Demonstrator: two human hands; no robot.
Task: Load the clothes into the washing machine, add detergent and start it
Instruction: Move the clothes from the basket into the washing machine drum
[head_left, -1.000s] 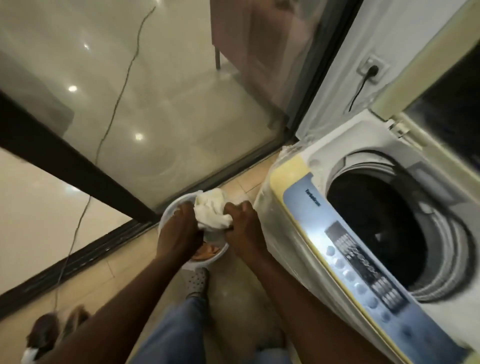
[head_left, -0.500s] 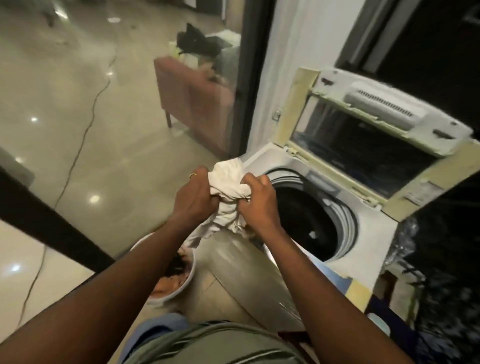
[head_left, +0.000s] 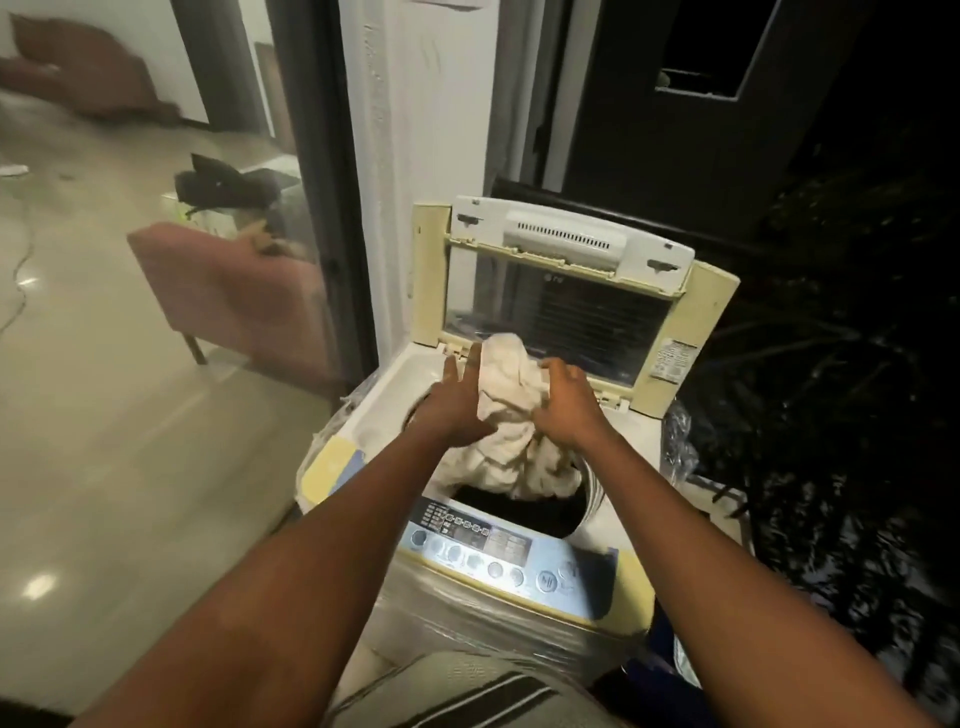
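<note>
Glossy beige floor tiles (head_left: 104, 441) spread out on the left, and we're right over a white top-loading washing machine (head_left: 374, 410) wrapped in clear plastic. Nearest us, its blue-and-yellow control panel (head_left: 483, 551) with round buttons faces up. Just past it is the dark round drum opening (head_left: 524, 512). A cream-white crumpled cloth (head_left: 504, 462) hangs over it, lower folds dipping at the mouth, top bunched above the rim. The left hand (head_left: 457, 410) lies against the cloth's left side, fingers straight and spread. The right hand (head_left: 566, 410) curls its fingers over the cloth's upper right, gripping it. Behind them the yellowed hinged lid (head_left: 571, 291) with its clear window stands upright. Far left sits a pink upholstered sofa (head_left: 234, 291) on thin legs.
</note>
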